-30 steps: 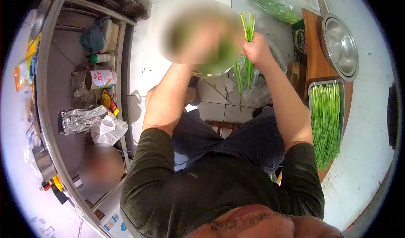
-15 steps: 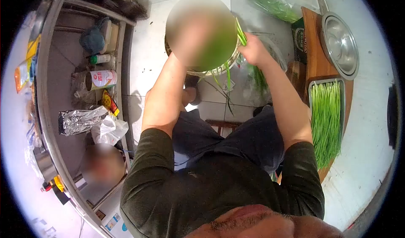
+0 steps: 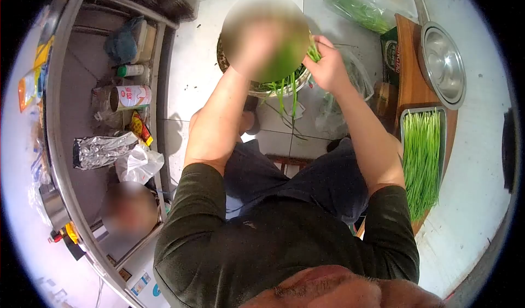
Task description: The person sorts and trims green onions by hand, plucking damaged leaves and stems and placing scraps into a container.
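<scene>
At the right rim of a round basket [image 3: 302, 84], my right hand [image 3: 330, 70] has its fingers closed on a small bunch of green chives [image 3: 313, 52]. My left hand [image 3: 257, 45] is over the basket, but a blurred patch hides its fingers and whatever they touch. Loose chive leaves [image 3: 284, 96] hang over the basket's near rim. Most of the basket's inside is also lost in the blur.
Neatly lined-up chives fill a metal tray [image 3: 421, 163] on a wooden board [image 3: 407, 62] at my right. Beyond it sits a steel bowl [image 3: 443, 62]. Bagged greens [image 3: 358, 7] lie at the back. A shelf unit [image 3: 156, 78] with cans and bags stands left.
My right hand's fingers have shifted around the chives, and the stems that stuck up above it now sit lower. More leaves hang over the near rim.
</scene>
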`<state>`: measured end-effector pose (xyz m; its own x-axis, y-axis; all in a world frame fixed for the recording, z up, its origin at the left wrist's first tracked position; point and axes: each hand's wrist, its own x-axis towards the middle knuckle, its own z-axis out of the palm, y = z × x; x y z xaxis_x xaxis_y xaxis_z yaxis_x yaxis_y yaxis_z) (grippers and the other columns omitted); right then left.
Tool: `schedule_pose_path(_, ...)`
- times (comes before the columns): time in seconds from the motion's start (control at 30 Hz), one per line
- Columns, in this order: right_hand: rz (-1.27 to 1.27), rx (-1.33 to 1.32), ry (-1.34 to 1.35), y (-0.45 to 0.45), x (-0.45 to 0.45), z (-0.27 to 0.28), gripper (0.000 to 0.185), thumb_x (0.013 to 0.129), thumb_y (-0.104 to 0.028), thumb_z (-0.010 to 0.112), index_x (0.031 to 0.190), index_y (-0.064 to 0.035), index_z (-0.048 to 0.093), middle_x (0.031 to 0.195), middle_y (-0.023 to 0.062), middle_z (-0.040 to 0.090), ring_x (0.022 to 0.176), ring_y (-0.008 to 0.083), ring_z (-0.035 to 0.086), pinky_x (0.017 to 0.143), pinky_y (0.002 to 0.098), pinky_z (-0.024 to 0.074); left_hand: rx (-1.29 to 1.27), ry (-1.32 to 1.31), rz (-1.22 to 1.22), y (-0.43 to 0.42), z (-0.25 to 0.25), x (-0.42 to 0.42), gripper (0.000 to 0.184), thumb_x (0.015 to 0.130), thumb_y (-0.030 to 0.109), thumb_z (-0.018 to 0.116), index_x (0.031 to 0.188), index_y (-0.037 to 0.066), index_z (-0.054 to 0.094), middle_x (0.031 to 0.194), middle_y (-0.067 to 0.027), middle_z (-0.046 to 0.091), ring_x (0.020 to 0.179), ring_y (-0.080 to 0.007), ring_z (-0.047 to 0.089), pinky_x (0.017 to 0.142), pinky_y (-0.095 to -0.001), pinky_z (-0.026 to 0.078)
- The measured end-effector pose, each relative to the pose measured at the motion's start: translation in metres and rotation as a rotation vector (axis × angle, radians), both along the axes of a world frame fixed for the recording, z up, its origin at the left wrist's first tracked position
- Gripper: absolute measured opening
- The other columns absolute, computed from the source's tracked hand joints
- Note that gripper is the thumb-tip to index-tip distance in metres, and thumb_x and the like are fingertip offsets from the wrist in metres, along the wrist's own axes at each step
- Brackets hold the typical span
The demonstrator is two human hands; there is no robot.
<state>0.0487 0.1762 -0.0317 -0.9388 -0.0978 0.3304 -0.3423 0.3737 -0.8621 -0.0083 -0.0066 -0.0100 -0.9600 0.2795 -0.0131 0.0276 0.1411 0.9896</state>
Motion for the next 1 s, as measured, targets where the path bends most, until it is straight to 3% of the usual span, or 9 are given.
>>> schedule_pose_path(0.07, 0.024, 0.011, -0.022, -0.002, 0.003, 0.002, 0.027, 0.081, -0.018, 0.070, 0.102, -0.0015, 0.068, 0.114, 0.0116, 0.060, 0.097, 0.0271, 0.063, 0.085, 0.0337, 0.0502, -0.049, 0.113, -0.030, -0.002, -0.011, -0.004, 0.015, 0.091, 0.018, 0.062, 0.084, 0.004, 0.063, 0.067, 0.0015, 0.057, 0.056, -0.0058, 0.046, 0.051, -0.0219, 0.035)
schedule_pose_path(0.17, 0.036, 0.048, 0.032, -0.006, 0.005, 0.001, 0.028, 0.079, -0.016, 0.071, 0.102, -0.0012, 0.068, 0.113, 0.0105, 0.060, 0.098, 0.0270, 0.062, 0.086, 0.0339, 0.0501, 0.353, -0.146, 0.105, -0.002, -0.058, -0.014, 0.017, 0.091, 0.018, 0.062, 0.088, 0.002, 0.064, 0.073, -0.0014, 0.061, 0.060, -0.0077, 0.052, 0.054, -0.0227, 0.041)
schedule_pose_path(0.23, 0.019, 0.087, 0.050, -0.008, 0.007, 0.003, 0.028, 0.078, -0.016, 0.071, 0.102, -0.0016, 0.068, 0.114, 0.0097, 0.059, 0.100, 0.0267, 0.062, 0.086, 0.0338, 0.0502, 0.443, -0.312, 0.149, 0.001, -0.055, -0.012, 0.018, 0.091, 0.018, 0.062, 0.089, 0.001, 0.064, 0.075, -0.0024, 0.062, 0.062, -0.0089, 0.055, 0.056, -0.0234, 0.043)
schedule_pose_path(0.33, 0.020, 0.096, 0.034, -0.010, 0.007, -0.002, 0.028, 0.077, -0.015, 0.072, 0.102, -0.0027, 0.068, 0.115, 0.0095, 0.058, 0.102, 0.0267, 0.061, 0.087, 0.0345, 0.0500, 0.180, -0.300, 0.089, 0.009, -0.007, -0.001, 0.018, 0.091, 0.018, 0.062, 0.089, 0.001, 0.064, 0.073, -0.0020, 0.061, 0.062, -0.0095, 0.055, 0.056, -0.0239, 0.044)
schedule_pose_path(0.6, 0.005, 0.174, 0.030, -0.012, 0.009, -0.002, 0.027, 0.077, -0.015, 0.071, 0.100, -0.0025, 0.068, 0.117, 0.0087, 0.056, 0.102, 0.0277, 0.060, 0.087, 0.0368, 0.0499, 0.241, -0.360, 0.049, 0.008, -0.015, 0.000, 0.018, 0.091, 0.017, 0.062, 0.080, 0.004, 0.058, 0.062, 0.0027, 0.050, 0.051, -0.0058, 0.043, 0.044, -0.0240, 0.031)
schedule_pose_path(0.73, 0.034, 0.192, 0.078, -0.009, 0.008, -0.007, 0.027, 0.077, -0.015, 0.071, 0.100, -0.0024, 0.069, 0.118, 0.0093, 0.056, 0.103, 0.0284, 0.060, 0.087, 0.0367, 0.0499, 0.121, -0.101, 0.000, 0.002, -0.035, -0.011, 0.018, 0.091, 0.017, 0.062, 0.079, 0.006, 0.056, 0.060, 0.0032, 0.049, 0.049, -0.0061, 0.041, 0.043, -0.0238, 0.030)
schedule_pose_path(0.8, 0.030, 0.184, 0.068, -0.007, 0.010, -0.004, 0.026, 0.077, -0.015, 0.071, 0.100, -0.0018, 0.069, 0.116, 0.0102, 0.057, 0.102, 0.0277, 0.060, 0.087, 0.0356, 0.0496, 0.145, -0.052, 0.058, -0.004, -0.032, -0.016, 0.016, 0.091, 0.016, 0.061, 0.080, 0.006, 0.055, 0.061, 0.0032, 0.048, 0.050, -0.0064, 0.041, 0.045, -0.0236, 0.030)
schedule_pose_path(0.93, 0.113, 0.031, -0.126, 0.002, 0.014, 0.014, 0.026, 0.079, -0.017, 0.072, 0.099, -0.0011, 0.069, 0.116, 0.0128, 0.060, 0.100, 0.0245, 0.062, 0.086, 0.0337, 0.0492, 0.315, -0.266, 0.313, -0.015, 0.004, -0.016, 0.014, 0.091, 0.016, 0.062, 0.085, 0.006, 0.055, 0.064, 0.0024, 0.047, 0.052, -0.0079, 0.041, 0.049, -0.0240, 0.031)
schedule_pose_path(1.0, 0.059, -0.007, -0.228, 0.009, 0.011, 0.019, 0.028, 0.081, -0.024, 0.071, 0.099, -0.0030, 0.070, 0.104, 0.0130, 0.066, 0.093, 0.0217, 0.064, 0.083, 0.0330, 0.0493, 0.323, -0.229, 0.320, -0.026, 0.000, -0.020, 0.015, 0.090, 0.016, 0.063, 0.084, 0.005, 0.054, 0.067, 0.0010, 0.049, 0.054, -0.0089, 0.043, 0.050, -0.0248, 0.033)
